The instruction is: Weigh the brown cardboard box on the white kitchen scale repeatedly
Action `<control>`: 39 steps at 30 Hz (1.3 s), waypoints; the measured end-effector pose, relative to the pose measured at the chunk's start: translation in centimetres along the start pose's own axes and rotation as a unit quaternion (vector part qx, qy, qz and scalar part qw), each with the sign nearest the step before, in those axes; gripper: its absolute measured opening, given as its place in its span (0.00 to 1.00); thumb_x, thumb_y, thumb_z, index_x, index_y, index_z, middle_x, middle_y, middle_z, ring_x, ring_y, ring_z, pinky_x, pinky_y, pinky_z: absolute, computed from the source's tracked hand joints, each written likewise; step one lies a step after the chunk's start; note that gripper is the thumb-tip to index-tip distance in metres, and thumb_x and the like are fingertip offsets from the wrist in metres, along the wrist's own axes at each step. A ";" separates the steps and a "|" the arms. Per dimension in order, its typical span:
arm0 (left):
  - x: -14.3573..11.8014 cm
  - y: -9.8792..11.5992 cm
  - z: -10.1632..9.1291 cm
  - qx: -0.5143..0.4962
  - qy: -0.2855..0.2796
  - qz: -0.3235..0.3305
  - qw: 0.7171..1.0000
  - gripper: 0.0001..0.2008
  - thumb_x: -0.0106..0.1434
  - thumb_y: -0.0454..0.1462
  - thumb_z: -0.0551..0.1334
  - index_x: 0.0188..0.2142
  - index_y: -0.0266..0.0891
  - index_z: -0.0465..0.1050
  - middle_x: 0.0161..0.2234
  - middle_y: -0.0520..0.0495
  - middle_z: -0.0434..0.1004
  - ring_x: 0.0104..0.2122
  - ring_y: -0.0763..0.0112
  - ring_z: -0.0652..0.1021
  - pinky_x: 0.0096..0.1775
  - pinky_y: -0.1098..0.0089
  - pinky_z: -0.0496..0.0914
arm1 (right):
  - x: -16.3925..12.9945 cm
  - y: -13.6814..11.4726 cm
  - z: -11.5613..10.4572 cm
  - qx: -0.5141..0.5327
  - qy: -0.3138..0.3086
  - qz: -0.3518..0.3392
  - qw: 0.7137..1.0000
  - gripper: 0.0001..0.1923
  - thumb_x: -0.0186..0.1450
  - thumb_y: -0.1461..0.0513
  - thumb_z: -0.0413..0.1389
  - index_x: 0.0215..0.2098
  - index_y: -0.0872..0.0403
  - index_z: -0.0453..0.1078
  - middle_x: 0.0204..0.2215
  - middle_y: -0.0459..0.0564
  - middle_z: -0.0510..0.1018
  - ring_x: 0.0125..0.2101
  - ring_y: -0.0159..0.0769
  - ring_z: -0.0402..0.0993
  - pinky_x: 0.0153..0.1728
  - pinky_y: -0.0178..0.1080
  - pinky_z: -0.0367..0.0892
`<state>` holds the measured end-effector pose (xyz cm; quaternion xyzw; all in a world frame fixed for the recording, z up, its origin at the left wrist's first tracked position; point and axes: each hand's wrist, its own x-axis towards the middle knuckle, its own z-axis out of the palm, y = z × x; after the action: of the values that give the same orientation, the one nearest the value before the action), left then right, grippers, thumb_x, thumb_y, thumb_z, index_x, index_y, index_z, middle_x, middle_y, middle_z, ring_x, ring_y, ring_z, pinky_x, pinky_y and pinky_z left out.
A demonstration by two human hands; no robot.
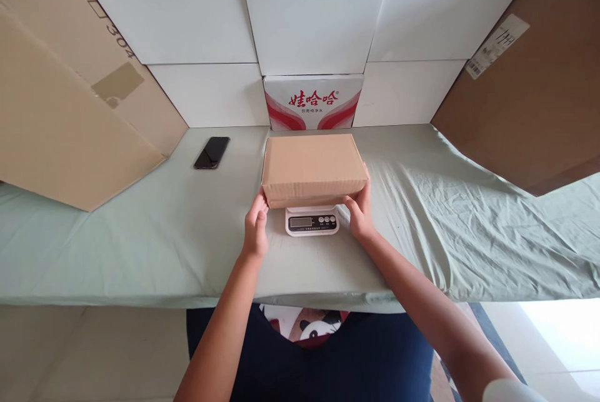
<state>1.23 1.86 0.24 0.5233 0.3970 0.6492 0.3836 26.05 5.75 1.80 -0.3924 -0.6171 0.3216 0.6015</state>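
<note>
A plain brown cardboard box (313, 167) rests on a small white digital scale (312, 222) in the middle of the table. Only the scale's front strip with its display and buttons shows from under the box. My left hand (255, 226) holds the box's near left corner. My right hand (360, 209) grips its near right corner, fingers wrapped up the side. Both forearms reach in from the bottom of the view.
The table wears a pale green cloth (140, 233). A black phone (212, 152) lies at the back left. A red and white printed carton (313, 102) stands behind the box. Large cardboard sheets lean at the left (65, 120) and right (529, 89).
</note>
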 end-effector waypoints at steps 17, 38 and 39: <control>1.2 1.0 -1.3 -0.025 0.155 0.042 0.987 0.35 0.66 0.62 0.50 0.64 0.47 0.68 0.71 0.43 0.59 0.70 0.56 0.60 0.68 0.57 0.57 | 2.9 0.9 -3.4 0.048 0.297 0.088 0.950 0.32 0.65 0.45 0.41 0.67 0.36 0.50 0.69 0.48 0.57 0.69 0.49 0.57 0.65 0.64 0.53; 0.9 0.6 -0.9 -0.020 0.110 0.013 0.994 0.35 0.66 0.61 0.51 0.65 0.47 0.67 0.71 0.42 0.58 0.71 0.57 0.59 0.68 0.58 0.56 | 3.5 2.4 -2.6 0.156 0.308 0.193 0.918 0.22 0.62 0.48 0.48 0.52 0.43 0.65 0.49 0.48 0.74 0.54 0.42 0.72 0.58 0.53 0.63; 0.9 0.6 -0.9 -0.018 0.111 0.011 0.994 0.35 0.66 0.61 0.51 0.64 0.47 0.67 0.71 0.43 0.58 0.71 0.57 0.59 0.68 0.57 0.56 | 3.5 2.4 -2.6 0.155 0.305 0.191 0.920 0.22 0.61 0.48 0.48 0.52 0.43 0.65 0.49 0.48 0.74 0.54 0.41 0.72 0.57 0.52 0.64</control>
<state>0.15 2.31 1.00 0.4454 0.4198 0.7145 0.3390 28.98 9.74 1.62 -0.4839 -0.2599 0.3870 0.7406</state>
